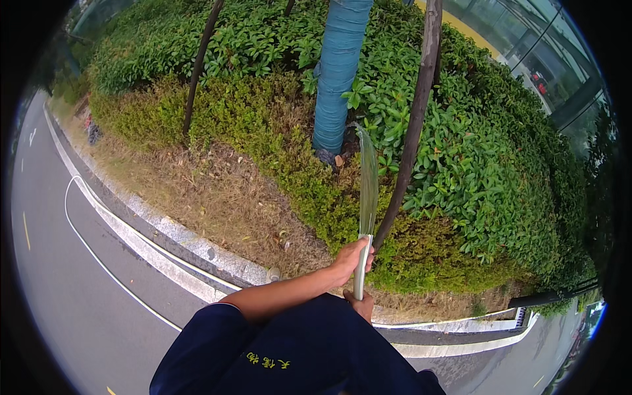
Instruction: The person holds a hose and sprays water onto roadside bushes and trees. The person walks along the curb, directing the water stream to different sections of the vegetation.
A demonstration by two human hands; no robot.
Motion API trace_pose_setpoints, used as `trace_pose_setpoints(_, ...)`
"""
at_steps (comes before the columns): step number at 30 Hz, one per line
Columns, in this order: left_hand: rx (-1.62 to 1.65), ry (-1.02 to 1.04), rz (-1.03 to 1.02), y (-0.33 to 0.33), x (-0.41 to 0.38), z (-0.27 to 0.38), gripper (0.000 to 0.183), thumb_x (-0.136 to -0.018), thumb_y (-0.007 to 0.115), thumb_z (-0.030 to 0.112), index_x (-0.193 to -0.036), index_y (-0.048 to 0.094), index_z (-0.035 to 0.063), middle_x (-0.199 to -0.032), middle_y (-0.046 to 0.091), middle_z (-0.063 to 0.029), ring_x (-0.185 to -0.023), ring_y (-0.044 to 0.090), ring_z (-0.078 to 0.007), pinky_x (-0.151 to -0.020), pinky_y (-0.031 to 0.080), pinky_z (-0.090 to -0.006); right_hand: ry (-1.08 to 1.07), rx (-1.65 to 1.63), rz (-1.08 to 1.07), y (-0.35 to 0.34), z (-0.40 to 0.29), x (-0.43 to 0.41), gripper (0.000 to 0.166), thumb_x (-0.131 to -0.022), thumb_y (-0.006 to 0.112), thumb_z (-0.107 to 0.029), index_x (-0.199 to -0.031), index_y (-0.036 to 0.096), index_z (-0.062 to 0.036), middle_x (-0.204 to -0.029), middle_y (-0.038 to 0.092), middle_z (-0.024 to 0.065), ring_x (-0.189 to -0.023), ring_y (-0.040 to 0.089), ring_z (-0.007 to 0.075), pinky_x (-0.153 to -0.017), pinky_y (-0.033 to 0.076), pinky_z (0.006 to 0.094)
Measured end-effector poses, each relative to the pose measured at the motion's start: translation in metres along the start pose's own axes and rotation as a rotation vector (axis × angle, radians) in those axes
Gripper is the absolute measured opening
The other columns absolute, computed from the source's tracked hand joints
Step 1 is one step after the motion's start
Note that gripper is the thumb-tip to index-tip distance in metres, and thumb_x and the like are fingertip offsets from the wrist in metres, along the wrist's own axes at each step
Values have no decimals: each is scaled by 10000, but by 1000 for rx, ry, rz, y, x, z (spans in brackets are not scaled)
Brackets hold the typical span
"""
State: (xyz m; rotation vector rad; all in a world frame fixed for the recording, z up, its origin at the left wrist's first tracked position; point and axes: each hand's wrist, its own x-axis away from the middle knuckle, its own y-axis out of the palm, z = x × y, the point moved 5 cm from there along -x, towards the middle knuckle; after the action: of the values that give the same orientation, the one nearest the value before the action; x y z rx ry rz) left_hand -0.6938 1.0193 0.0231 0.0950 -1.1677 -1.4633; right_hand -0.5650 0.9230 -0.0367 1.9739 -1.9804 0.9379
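My left hand (349, 260) is closed around a pale hose (362, 269) just below its mouth. Lower down, my right hand (363, 305) grips the same hose close to my body; part of this hand is hidden. A stream of water (369, 182) leaves the hose mouth and arcs towards the foot of a tree trunk (337, 79) bound in blue-green wrapping. Low yellow-green shrubs (316, 197) surround the trunk base. The water's landing spot is partly hidden by leaves.
Wooden support poles (414, 113) lean around the trunk, with a broad-leaved hedge (464, 163) behind. Dry grass (207, 197) borders a stone kerb (197, 244). A long pale hose length (106, 269) loops over the asphalt road (64, 296). Glass panels (533, 44) stand at upper right.
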Motion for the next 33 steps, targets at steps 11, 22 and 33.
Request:
trace_pose_setpoints(11,17,15,3,-2,1,-4,360,-994,432,384,-918,506,40,-696,509,-52,-621,508,-153,-575,458,-319,-19,-7,0,0,-4,5,260,-763,751,-185,-680,601,9,-576,540,24,-508,450,110,-478,343,306)
trace_pose_setpoints(22,4,26,-22,0,4,-7,360,-993,430,387,-911,505,45,-711,509,-50,-626,512,-152,-584,461,-318,-23,-17,5,-1,10,4,251,-762,751,-173,-685,602,14,-575,547,25,-506,454,105,-470,336,301)
trace_pose_setpoints(33,-26,23,-35,3,10,-7,350,-1004,394,377,-904,487,54,-710,507,-51,-635,499,-150,-588,457,-318,-19,19,17,-2,13,7,267,-767,750,-176,-657,583,2,-562,538,33,-489,455,116,-462,334,311)
